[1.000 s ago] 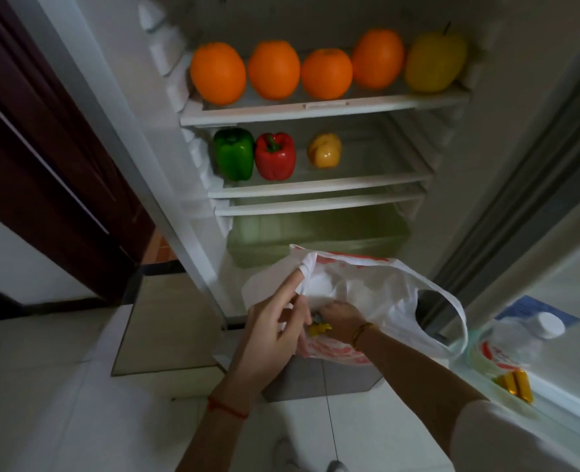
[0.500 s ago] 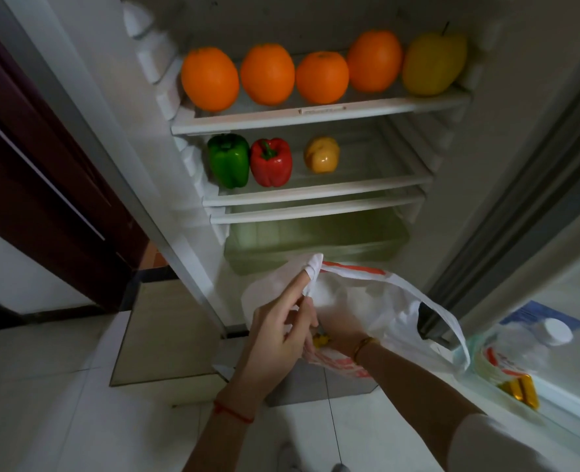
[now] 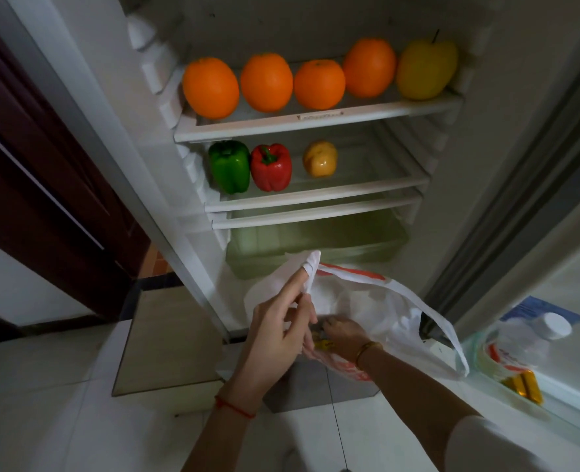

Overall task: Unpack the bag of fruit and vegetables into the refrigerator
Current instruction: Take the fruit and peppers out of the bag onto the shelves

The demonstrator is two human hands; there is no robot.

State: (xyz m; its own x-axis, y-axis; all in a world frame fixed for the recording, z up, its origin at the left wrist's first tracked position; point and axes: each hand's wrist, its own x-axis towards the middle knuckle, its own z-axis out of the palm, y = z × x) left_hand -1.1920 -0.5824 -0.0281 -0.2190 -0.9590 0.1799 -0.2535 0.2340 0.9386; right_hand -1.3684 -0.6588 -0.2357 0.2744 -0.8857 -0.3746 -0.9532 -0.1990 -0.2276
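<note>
A white plastic bag point(image 3: 377, 311) with orange print hangs in front of the open refrigerator. My left hand point(image 3: 275, 332) pinches the bag's rim and holds it up. My right hand point(image 3: 341, 335) reaches inside the bag, its fingers around a small yellow item point(image 3: 324, 344) that is mostly hidden. On the top shelf point(image 3: 315, 122) sit several oranges point(image 3: 266, 81) and a yellow apple point(image 3: 426, 69). The shelf below holds a green pepper point(image 3: 230, 166), a red pepper point(image 3: 270, 166) and a yellow pepper point(image 3: 319, 158).
A pale green crisper drawer point(image 3: 315, 243) sits under the lower shelves. The open fridge door at right carries a bottle with a white cap point(image 3: 537, 330) and yellow packets point(image 3: 523, 386). A dark wooden door point(image 3: 43, 185) stands at left. The floor is white tile.
The view has dropped slightly. My left hand lifted the bag's rim a little higher, and my right hand stays inside the bag on the yellow item.
</note>
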